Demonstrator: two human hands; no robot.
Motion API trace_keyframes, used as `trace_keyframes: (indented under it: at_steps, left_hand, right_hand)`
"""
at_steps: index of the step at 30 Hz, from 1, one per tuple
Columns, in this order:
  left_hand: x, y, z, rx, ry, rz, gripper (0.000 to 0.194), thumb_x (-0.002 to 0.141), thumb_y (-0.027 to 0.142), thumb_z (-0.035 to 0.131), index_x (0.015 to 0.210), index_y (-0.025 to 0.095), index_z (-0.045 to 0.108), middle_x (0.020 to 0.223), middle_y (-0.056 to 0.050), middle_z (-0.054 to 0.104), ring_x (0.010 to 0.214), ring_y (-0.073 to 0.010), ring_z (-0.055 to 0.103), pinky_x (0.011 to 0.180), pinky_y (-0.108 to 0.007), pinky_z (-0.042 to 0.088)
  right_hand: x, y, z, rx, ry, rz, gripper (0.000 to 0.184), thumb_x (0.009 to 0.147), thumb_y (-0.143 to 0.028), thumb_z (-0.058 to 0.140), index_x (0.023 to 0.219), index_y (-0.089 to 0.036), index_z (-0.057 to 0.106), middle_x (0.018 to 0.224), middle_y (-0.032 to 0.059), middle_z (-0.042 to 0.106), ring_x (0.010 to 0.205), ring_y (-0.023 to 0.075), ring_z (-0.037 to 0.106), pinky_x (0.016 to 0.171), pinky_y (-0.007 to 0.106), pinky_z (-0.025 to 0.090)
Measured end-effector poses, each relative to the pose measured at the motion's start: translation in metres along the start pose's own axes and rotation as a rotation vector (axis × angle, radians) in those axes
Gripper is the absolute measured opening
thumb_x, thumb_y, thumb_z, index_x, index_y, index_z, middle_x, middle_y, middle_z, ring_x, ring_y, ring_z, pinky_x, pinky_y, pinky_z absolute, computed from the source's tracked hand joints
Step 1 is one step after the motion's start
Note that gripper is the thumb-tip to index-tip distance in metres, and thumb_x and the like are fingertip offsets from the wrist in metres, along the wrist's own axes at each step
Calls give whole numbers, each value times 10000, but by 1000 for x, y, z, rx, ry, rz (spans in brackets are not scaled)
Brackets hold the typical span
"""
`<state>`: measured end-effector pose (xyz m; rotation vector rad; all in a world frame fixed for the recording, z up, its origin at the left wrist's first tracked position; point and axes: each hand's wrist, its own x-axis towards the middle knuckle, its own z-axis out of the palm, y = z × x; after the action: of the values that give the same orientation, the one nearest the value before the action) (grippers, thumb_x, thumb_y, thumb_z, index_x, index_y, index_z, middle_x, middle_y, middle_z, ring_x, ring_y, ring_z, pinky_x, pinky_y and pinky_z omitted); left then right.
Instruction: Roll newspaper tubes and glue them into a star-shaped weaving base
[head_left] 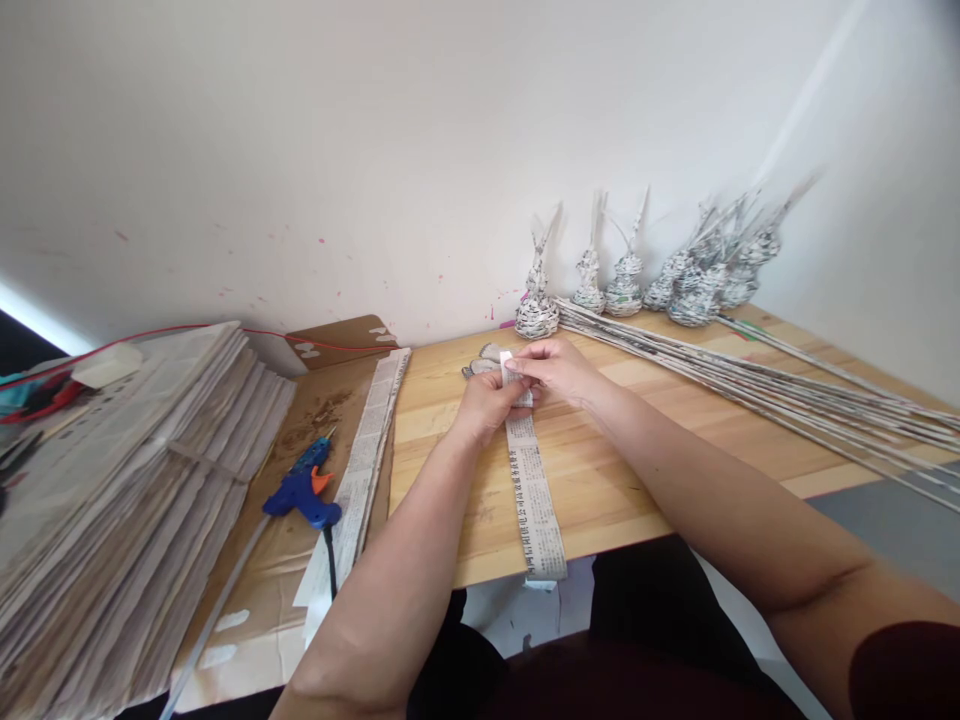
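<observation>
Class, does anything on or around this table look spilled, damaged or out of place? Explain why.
Reddish spots speckle the white wall behind the table, like splashed paint, and dark stains mark the cardboard near the glue gun, as if something spilled. Nothing looks wrong with the newspaper strip in the left hand and right hand.

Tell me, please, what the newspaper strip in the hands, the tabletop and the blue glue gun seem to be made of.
Newspaper strip: thin, matte newsprint, judging by its dense columns of printed characters.
Tabletop: apparently pale, smooth wood, since grain streaks show, though laminate is possible.
Blue glue gun: probably smooth moulded plastic, given its even colour.
</observation>
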<state>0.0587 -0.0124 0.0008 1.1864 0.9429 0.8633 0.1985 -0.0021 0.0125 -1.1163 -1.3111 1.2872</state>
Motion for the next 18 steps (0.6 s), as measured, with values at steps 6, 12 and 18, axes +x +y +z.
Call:
trace_keyframes:
  at_steps: [6, 12, 18]
  left_hand:
    - [0, -2, 1, 12, -25, 43, 345, 684, 439, 748, 813, 124, 691, 774, -87, 708, 729, -177, 670, 668, -293, 555]
    - [0, -3, 2, 68, -19, 57, 368, 735, 486, 691, 788, 122, 694, 782, -97, 712, 711, -177, 671, 637, -276, 542]
    - [0, -3, 0, -4, -72, 29, 391, 705, 471, 730, 848, 109, 694, 807, -109, 714, 701, -180, 674, 603, -274, 550]
  right_hand:
    - [-2, -1, 4, 8, 30, 24, 293, 673, -401, 779, 677, -184, 582, 450, -55, 500, 340, 89, 438, 310, 223, 362]
    - [-3, -2, 6, 17, 33, 45, 341, 666, -402, 788, 627, -197, 519, 435, -62, 467, 334, 80, 411, 304, 212, 317]
    - [-4, -1, 4, 54, -27, 38, 337, 665, -454, 787, 803, -200, 615, 464, -56, 511, 324, 79, 392, 301, 213, 279]
